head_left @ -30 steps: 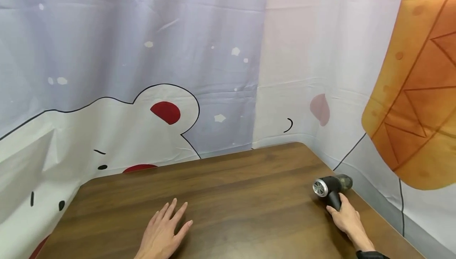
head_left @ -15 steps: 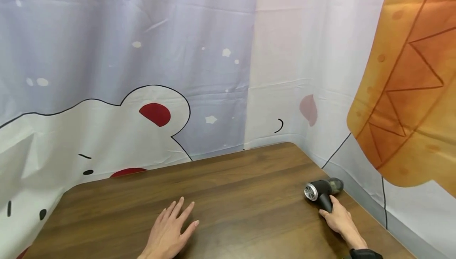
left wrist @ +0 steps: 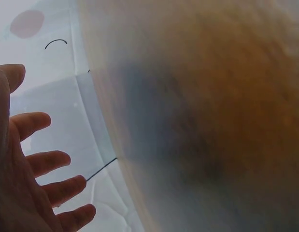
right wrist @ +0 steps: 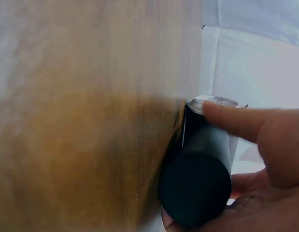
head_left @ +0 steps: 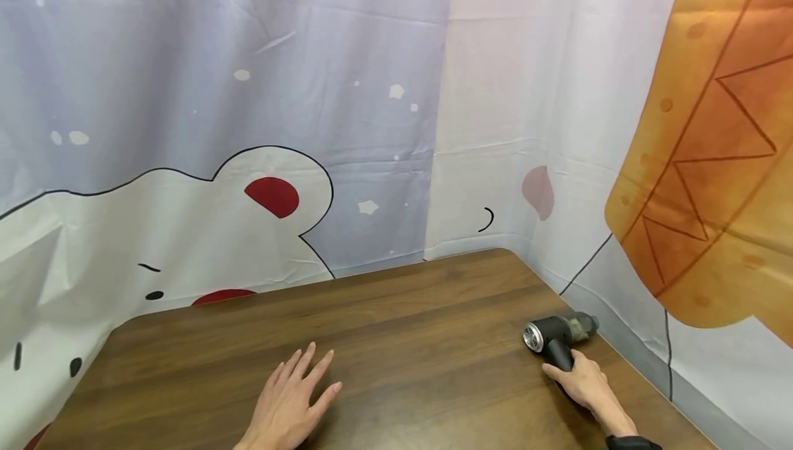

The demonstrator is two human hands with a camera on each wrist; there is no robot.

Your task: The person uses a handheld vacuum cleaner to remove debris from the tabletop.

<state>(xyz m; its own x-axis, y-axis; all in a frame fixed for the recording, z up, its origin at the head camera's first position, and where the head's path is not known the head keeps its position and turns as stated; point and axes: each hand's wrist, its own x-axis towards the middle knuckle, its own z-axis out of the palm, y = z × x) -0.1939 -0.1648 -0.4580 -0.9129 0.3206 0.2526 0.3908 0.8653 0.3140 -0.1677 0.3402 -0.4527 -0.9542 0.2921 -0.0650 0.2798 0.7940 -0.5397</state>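
A black handheld vacuum cleaner [head_left: 553,332] with a silver vented end and a clear smoky nozzle lies near the table's right edge. My right hand [head_left: 585,382] grips its handle, the vented end pointing left and the nozzle right. In the right wrist view, the round butt of the vacuum's handle [right wrist: 195,191] faces the camera, with my thumb [right wrist: 236,121] on one side and fingers partly hidden behind it. My left hand [head_left: 286,398] is palm down over the table at front centre-left, fingers spread and holding nothing. Those spread fingers [left wrist: 50,163] also show in the left wrist view.
The brown wood-grain table [head_left: 396,326] has rounded far corners. Printed curtains [head_left: 347,113] hang behind it and along both sides, close to its edges. A dark line [head_left: 585,264] runs down the right-hand curtain.
The head view has shifted, moving the scene left overall. The vacuum cleaner's vented end has swung slightly toward me and left in my right hand's grip. My left hand stays spread over the table.
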